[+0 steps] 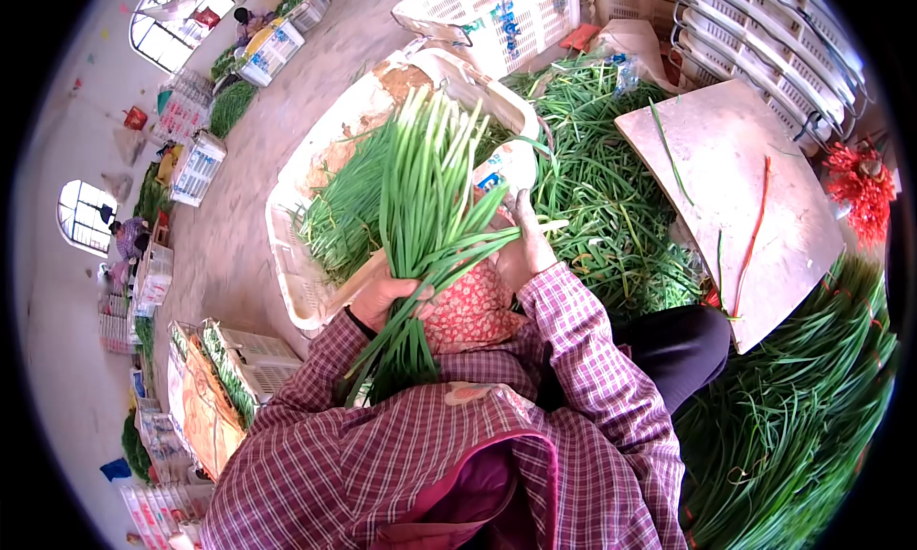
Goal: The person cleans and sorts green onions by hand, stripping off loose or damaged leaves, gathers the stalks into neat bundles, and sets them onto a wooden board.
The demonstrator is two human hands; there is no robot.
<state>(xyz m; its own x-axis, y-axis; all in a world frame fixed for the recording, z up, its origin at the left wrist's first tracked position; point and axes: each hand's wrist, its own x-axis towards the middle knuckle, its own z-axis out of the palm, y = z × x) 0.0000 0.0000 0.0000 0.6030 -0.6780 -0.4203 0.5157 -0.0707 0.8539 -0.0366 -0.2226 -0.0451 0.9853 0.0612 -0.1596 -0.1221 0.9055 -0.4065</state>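
My left hand (382, 300) is closed around a thick bunch of garlic chives (420, 196). Their pale stem ends point up and away from me, and the green leaves hang down over my lap. My right hand (524, 249) is at the right side of the bunch, its thumb raised and its other fingers partly hidden. It pinches a few chive stalks (497, 235) that lie across the bunch, a pale end sticking out past the hand. Below the bunch is a red patterned cloth (468, 306) on my lap.
A white plastic basket (284, 254) with more chives stands ahead. Loose chives (611, 177) are heaped to its right, beside a board (745, 168) with a red strip (752, 235). Red ties (860, 189) hang at right, above piled chives (793, 416). Other people (129, 237) sit far left.
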